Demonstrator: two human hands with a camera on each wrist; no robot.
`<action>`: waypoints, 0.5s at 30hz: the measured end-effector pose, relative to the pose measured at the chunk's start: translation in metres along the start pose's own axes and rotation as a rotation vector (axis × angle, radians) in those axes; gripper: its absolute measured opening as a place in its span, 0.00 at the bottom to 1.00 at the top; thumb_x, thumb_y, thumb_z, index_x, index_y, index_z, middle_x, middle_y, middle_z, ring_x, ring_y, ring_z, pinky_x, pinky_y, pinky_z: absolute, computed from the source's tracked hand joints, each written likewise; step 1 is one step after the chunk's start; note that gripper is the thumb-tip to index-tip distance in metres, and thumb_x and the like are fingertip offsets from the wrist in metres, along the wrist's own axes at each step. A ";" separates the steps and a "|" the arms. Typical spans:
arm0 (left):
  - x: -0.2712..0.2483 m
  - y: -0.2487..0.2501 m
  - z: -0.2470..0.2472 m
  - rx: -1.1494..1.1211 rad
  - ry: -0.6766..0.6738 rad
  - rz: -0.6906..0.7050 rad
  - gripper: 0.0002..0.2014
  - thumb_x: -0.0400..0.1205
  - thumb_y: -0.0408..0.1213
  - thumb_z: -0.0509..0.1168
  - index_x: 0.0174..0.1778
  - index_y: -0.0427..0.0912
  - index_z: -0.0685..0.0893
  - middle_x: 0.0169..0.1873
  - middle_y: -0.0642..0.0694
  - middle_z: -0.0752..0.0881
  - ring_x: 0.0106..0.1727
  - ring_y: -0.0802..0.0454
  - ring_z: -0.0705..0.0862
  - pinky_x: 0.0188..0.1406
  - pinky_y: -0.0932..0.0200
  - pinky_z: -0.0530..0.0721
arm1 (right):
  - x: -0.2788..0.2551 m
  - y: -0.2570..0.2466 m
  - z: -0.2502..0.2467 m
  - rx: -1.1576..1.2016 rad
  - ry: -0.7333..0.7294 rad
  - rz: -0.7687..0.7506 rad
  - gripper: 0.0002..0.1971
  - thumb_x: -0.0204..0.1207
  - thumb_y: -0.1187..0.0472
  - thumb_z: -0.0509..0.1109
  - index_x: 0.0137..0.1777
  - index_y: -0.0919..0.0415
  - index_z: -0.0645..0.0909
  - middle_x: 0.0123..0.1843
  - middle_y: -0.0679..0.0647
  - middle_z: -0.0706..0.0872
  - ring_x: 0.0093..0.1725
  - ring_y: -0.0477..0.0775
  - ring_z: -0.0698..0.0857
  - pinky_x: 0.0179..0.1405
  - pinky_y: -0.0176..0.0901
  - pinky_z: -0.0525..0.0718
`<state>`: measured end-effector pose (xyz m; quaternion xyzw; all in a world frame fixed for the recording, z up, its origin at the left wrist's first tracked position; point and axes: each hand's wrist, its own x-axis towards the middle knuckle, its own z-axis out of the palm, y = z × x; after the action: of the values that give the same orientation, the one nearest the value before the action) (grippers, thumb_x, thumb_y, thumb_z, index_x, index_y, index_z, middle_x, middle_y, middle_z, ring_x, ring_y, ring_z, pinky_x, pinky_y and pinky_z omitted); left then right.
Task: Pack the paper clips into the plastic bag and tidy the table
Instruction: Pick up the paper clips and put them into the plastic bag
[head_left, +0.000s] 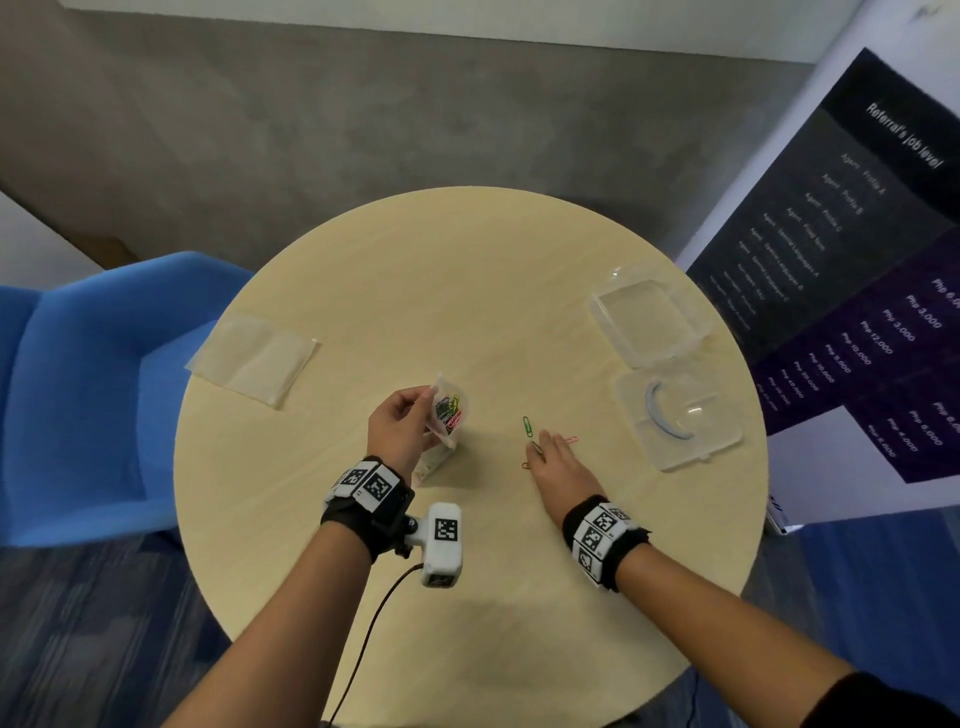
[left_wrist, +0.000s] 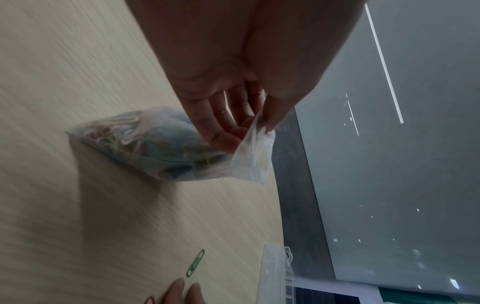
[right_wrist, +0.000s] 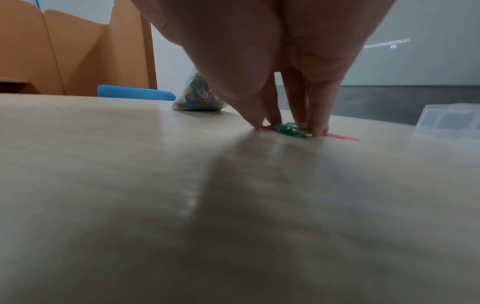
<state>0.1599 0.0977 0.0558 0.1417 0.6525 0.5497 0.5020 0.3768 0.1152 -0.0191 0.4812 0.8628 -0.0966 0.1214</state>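
Note:
A small clear plastic bag (head_left: 449, 413) (left_wrist: 155, 148) (right_wrist: 194, 96) with several coloured paper clips inside stands on the round table (head_left: 467, 260). My left hand (head_left: 428, 397) (left_wrist: 255, 127) pinches its top edge between thumb and fingers. To the right, my right hand (head_left: 550, 447) (right_wrist: 288, 128) lies low with its fingertips on the table over loose clips. A green clip (head_left: 528, 427) (left_wrist: 195, 263) lies just beyond those fingers. A pink clip (head_left: 571, 440) (right_wrist: 342, 137) sticks out at the hand's right, and a red clip (head_left: 525, 465) at its left. Green clips (right_wrist: 291, 130) sit between thumb and fingers.
An open clear plastic box (head_left: 649, 317) lies at the table's right, with a blue curved piece in its near half (head_left: 680, 421). A flat empty plastic bag (head_left: 254, 358) lies at the left edge. A blue chair (head_left: 88, 389) stands left and a printed banner (head_left: 857, 260) right.

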 end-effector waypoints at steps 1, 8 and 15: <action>0.000 0.000 0.000 0.003 0.001 0.000 0.06 0.82 0.38 0.70 0.48 0.39 0.86 0.45 0.41 0.89 0.51 0.44 0.89 0.46 0.49 0.89 | 0.000 0.001 -0.004 0.012 0.049 -0.024 0.23 0.53 0.80 0.80 0.51 0.72 0.87 0.53 0.71 0.86 0.52 0.72 0.88 0.45 0.56 0.89; -0.003 0.000 -0.001 0.017 0.005 -0.016 0.06 0.82 0.39 0.70 0.49 0.40 0.85 0.47 0.39 0.89 0.52 0.44 0.89 0.42 0.53 0.88 | 0.022 0.013 -0.031 -0.078 -0.043 -0.073 0.15 0.80 0.75 0.58 0.61 0.70 0.81 0.59 0.64 0.82 0.60 0.64 0.80 0.57 0.52 0.81; -0.010 -0.003 -0.005 0.036 0.002 -0.011 0.08 0.82 0.38 0.69 0.51 0.36 0.85 0.51 0.37 0.89 0.53 0.43 0.89 0.43 0.53 0.90 | 0.055 0.010 -0.057 -0.161 -0.122 -0.088 0.14 0.78 0.75 0.60 0.60 0.69 0.82 0.57 0.65 0.85 0.57 0.65 0.85 0.54 0.50 0.82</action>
<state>0.1616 0.0864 0.0571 0.1464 0.6638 0.5350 0.5017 0.3504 0.1813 0.0182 0.4249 0.8789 -0.0616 0.2078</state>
